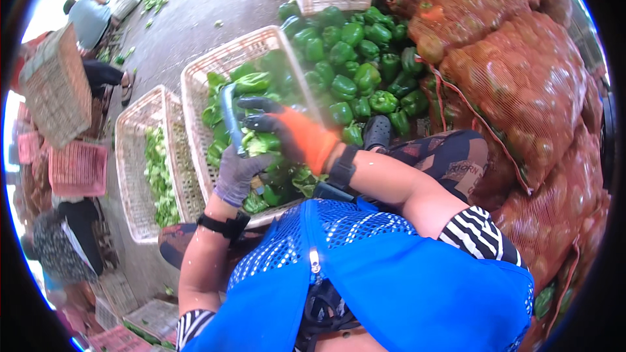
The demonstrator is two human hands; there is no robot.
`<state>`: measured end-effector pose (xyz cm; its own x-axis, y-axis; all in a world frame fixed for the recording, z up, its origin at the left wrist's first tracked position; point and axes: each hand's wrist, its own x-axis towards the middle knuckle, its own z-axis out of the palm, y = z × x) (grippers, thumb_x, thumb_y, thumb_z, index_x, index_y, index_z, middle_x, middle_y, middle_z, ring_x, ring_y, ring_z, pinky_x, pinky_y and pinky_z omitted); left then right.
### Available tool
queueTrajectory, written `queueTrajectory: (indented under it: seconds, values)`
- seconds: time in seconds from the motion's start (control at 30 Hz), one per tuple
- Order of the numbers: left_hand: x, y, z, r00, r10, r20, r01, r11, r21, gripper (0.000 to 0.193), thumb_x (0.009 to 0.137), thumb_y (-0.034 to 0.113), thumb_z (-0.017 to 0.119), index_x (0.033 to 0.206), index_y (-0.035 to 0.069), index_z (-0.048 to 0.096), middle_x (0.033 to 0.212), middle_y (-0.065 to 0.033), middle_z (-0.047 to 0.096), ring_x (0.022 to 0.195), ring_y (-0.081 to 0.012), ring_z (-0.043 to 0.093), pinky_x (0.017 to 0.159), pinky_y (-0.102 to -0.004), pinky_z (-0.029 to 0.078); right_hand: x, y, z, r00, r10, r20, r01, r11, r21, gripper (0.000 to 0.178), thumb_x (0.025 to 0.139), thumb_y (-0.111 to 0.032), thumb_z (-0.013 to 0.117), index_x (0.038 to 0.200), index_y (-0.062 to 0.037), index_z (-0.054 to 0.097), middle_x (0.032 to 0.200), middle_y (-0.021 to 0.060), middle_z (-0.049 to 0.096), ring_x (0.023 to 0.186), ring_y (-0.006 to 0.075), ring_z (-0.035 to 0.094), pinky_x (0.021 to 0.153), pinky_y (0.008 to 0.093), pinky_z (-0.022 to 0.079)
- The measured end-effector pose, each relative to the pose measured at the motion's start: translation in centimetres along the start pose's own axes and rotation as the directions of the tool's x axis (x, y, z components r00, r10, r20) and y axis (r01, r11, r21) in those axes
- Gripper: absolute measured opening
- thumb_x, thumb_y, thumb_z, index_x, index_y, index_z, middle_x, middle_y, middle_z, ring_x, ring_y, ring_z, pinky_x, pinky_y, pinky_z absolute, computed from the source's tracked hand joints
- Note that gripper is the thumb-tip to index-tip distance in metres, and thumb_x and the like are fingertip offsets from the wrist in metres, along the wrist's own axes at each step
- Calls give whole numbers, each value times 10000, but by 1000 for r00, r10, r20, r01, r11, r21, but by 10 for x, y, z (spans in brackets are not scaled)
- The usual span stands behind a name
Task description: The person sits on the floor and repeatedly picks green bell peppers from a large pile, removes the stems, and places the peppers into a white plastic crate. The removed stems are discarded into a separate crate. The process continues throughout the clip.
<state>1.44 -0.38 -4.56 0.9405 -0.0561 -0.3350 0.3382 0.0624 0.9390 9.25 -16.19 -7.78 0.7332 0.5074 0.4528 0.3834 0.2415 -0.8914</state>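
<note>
"Orange-gloved, your right hand (291,132) curls beside the blue strip (230,117); what's in its grip?"

"Can't tell, nor for your left hand (240,173) at the strip's lower end; green peppers (255,205) lie beneath, in the crate (222,58)."

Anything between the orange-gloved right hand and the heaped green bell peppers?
Yes: the right rim of the off-white lattice plastic basket lies between the right hand and those peppers. Nothing else visible does.
</note>
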Motion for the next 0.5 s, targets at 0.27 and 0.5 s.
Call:
queueTrajectory:
  seconds: [0.27, 0.5]
  values:
    - [85, -68, -90, 790, 566, -235, -279, 674, 684, 875, 756, -38, 711, 1503, 70, 269, 1401, -115, 463, 1166, -225, 521, 987, -327, 453, 23, 22, 17, 845, 493, -207, -381, 827, 414, 583, 848, -146, 751, 1378, -120, 510, 1266, 88, 584, 1101, 185, 588, 944, 291, 485]
    - [19, -13, -138, 780, 233, -582, 130, 848, 514, 572, 776, 34, 731, 1311, 100, 540, 1138, -108, 608, 968, -218, 610, 781, -327, 534, -10, 35, -97, 827, -215, -519, -165, 790, -590, 573, 783, -266, 760, 1294, -88, 572, 1283, 207, 586, 1227, 383, 528, 1090, 434, 400]
